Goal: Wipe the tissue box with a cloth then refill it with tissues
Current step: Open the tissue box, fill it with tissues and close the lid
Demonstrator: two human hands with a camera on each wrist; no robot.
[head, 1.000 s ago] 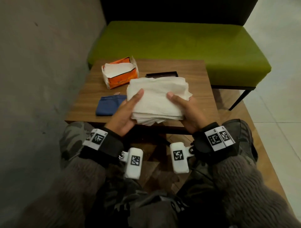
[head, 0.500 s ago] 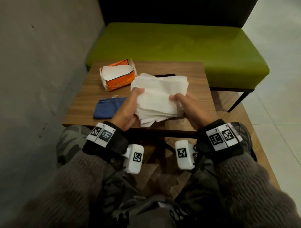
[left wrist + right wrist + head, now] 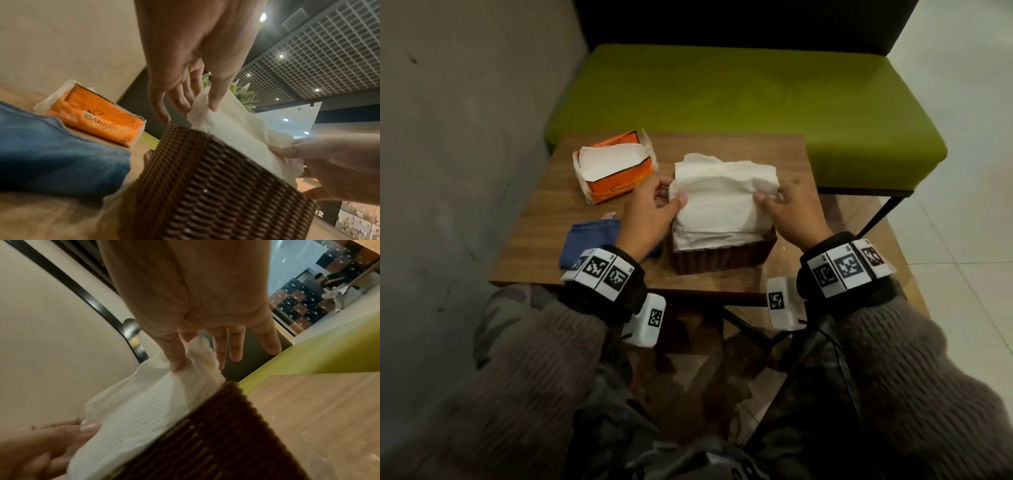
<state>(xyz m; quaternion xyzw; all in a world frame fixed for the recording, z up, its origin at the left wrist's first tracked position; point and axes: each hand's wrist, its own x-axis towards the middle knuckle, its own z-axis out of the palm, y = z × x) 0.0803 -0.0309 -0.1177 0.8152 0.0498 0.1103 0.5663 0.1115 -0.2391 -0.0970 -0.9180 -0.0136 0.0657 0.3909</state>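
Observation:
A dark brown woven tissue box (image 3: pixel 722 260) stands on the wooden table (image 3: pixel 777 157). A stack of white tissues (image 3: pixel 722 205) sits in its open top and rises above the rim. My left hand (image 3: pixel 671 195) pinches the stack's left edge between thumb and fingers (image 3: pixel 212 104). My right hand (image 3: pixel 770 193) pinches the right edge with thumb and index finger (image 3: pixel 176 363), its other fingers straight. The wrist views show the box (image 3: pixel 216 186) (image 3: pixel 216 434) close below the tissues (image 3: pixel 232 129) (image 3: pixel 139 405). A blue cloth (image 3: pixel 592 240) (image 3: pixel 51 154) lies left of the box.
An opened orange tissue pack (image 3: pixel 616 171) (image 3: pixel 98 120) lies at the table's back left. A green bench (image 3: pixel 722 92) stands behind the table, and a grey wall (image 3: pixel 448 171) runs along the left. My knees are under the table's near edge.
Both hands carried the tissue stack forward from near the table's front edge and lowered it into the brown box. The grip shifted from under the stack to its side edges.

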